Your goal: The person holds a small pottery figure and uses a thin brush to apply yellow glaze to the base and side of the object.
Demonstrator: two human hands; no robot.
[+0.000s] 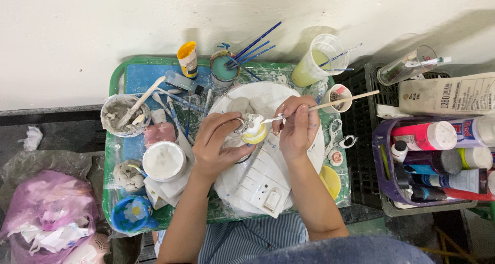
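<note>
- Two bare hands work over a green tray [114,83] that sits on the person's lap, below a pale wall.
- The left hand [219,145] has its grip closed around a small clay piece [253,131], white on top and yellow underneath, held just above the white plate [268,96] in the middle of the tray.
- The right hand [297,127] pinches a thin wooden-handled brush [344,100], grip closed on the handle; the brush tip touches the white top of the clay piece, and the handle points up and to the right.
- A flat white clay model [263,184] shaped like a house front lies on the plate below the hands, partly under them.
- To the left of the hands stand a round tub of white paint [164,161], a grey cup with a stick in it [122,114] and a small blue dish with a flower [131,212].
- At the far edge of the tray stand a yellow paint tube [187,58], a jar of blue brushes [224,68] and a clear cup of yellowish water [315,60].
- A purple basket [382,163] of paint bottles sits well to the right, beside the tray.
- A pink plastic bag [46,207] of scraps lies at the lower left.
</note>
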